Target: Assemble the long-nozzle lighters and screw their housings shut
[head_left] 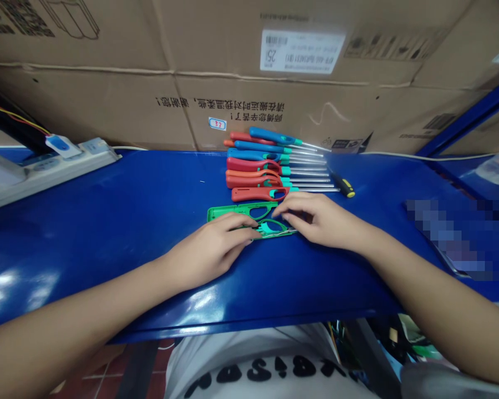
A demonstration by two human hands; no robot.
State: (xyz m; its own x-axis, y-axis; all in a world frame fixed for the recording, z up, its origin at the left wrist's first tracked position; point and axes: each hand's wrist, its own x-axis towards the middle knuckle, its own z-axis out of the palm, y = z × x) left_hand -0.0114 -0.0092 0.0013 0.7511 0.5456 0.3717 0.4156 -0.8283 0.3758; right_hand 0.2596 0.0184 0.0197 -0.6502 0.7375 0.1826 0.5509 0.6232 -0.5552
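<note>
Two green lighter casing halves lie on the blue table in front of me. The upper half (224, 213) looks hollow. The lower half (276, 234) holds a teal trigger (267, 226) and a thin pale wire or rod along its near edge. My left hand (216, 244) is closed over the rear of the lower half, its fingertips beside the trigger and the palm covering that end. My right hand (326, 219) is curled at the front end, index finger and thumb around the casing's tip. Whatever those fingers pinch is too small to make out.
Several red, orange and blue long-nosed lighters (253, 180) lie stacked just behind, metal tubes to the right. A black-and-yellow screwdriver (346, 187) rests by their tips. A power strip (50, 169) sits left, a blurred flat device (449, 238) right. Cardboard boxes (128, 111) wall the back.
</note>
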